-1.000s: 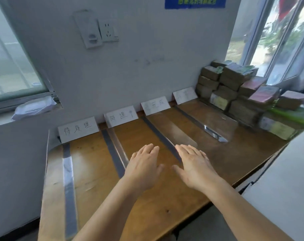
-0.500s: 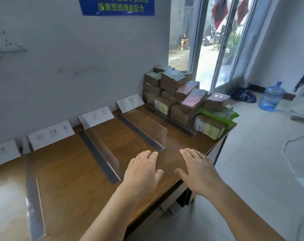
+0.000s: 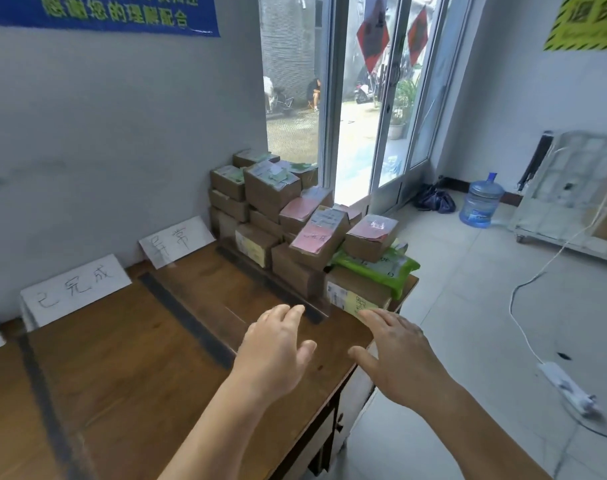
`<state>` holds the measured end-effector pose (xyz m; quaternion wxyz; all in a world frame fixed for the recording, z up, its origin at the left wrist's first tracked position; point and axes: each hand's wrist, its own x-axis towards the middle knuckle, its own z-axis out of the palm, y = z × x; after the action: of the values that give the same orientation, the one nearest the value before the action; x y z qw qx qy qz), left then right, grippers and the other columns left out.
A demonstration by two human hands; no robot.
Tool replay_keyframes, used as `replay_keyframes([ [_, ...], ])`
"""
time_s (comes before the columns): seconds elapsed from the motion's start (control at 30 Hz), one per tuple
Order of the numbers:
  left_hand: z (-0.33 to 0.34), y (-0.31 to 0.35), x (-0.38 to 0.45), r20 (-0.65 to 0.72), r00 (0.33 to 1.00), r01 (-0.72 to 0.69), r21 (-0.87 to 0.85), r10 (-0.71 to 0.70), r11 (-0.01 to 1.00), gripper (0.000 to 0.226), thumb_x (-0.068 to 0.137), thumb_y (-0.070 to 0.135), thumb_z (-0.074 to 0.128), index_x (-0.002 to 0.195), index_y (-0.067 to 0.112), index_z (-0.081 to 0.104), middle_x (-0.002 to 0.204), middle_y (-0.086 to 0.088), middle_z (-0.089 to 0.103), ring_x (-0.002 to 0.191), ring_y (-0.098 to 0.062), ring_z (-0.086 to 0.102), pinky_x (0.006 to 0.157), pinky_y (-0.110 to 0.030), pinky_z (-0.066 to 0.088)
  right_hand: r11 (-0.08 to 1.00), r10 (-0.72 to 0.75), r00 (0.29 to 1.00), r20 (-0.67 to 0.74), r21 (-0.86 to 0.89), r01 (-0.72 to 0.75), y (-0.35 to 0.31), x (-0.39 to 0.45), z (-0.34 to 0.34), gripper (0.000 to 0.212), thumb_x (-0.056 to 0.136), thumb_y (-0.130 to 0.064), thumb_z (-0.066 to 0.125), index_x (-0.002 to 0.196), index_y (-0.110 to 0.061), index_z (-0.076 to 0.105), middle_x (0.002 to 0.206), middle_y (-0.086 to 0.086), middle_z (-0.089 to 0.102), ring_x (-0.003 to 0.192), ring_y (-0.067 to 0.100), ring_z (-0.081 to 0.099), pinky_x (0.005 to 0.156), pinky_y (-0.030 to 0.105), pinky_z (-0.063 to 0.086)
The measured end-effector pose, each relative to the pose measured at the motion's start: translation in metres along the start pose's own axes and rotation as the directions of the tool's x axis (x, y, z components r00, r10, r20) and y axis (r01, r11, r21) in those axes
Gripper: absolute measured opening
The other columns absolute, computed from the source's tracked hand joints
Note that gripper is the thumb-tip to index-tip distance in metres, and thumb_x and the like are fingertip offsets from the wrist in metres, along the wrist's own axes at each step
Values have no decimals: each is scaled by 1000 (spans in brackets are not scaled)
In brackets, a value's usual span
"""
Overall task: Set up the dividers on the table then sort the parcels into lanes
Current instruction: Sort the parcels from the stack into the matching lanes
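Daylight pours in through the open glass door [image 3: 361, 109] at the back, and the view outside is washed pale. The room reads evenly bright, shadows soft. The white floor [image 3: 468, 306] glares a little. A faint sheen lies on the wooden table [image 3: 129, 358]. Wide-angle bending curves the walls and door frame toward the edges. Slight blur softens everything, and the wall signs' characters smear.
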<state>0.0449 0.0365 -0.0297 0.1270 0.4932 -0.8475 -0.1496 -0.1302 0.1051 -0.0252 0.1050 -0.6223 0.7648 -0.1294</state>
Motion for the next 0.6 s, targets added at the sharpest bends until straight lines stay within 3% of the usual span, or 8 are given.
replay_keyframes([
  [0.27,15,19,109,-1,999,46,-46,-46,998,64,96,42,49,152,21,23,154,3,29,141,-16,26,115,-35,27,995,51,997,-51,88,-47,57,82,-20,59,93,-47,51,146,-26,32,147,-5,39,135,16,35,110,34,35],
  [0.6,24,22,202,-13,967,254,-28,-254,967,81,88,49,60,152,21,18,156,-1,23,141,-22,25,115,-42,28,966,47,996,-74,256,-27,98,176,-30,72,91,-47,55,149,-23,21,151,0,31,137,21,30,108,37,33],
])
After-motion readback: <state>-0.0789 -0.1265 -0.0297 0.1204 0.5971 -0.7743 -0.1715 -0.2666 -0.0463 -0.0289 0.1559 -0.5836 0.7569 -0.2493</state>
